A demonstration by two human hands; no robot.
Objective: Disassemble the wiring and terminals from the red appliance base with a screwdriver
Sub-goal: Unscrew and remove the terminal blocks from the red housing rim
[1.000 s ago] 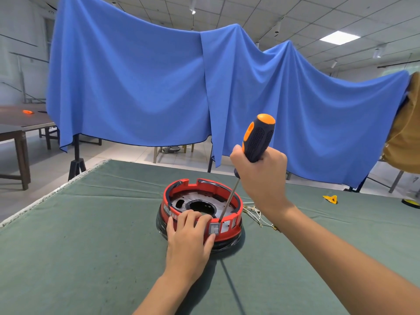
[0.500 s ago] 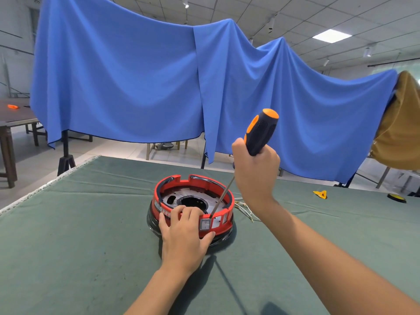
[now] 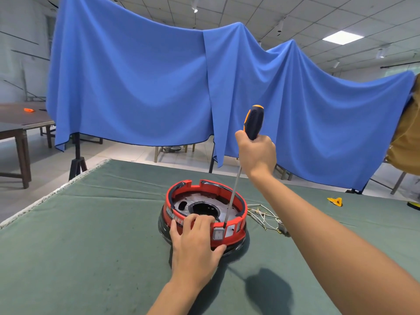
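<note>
Head view shows your two hands: your left hand (image 3: pixel 195 246) grips one red base (image 3: pixel 229 237) on the green table (image 3: pixel 79 246); your right hand (image 3: pixel 258 155) squeezes one screwdriver (image 3: pixel 253 122), tip inside the near rim.

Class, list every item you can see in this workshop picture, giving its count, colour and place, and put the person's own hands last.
appliance base: one, red on a black underside, centre of the table.
screwdriver: one, black and orange handle, tip inside the base's near rim.
loose wires: one bundle, pale, right of the base.
table: one, green cover.
blue cloth: one, hung behind the table.
yellow object: one, far right on the table.
wooden tables: brown, far left.
left hand: holds the base's near rim.
right hand: grips the screwdriver handle.
</note>
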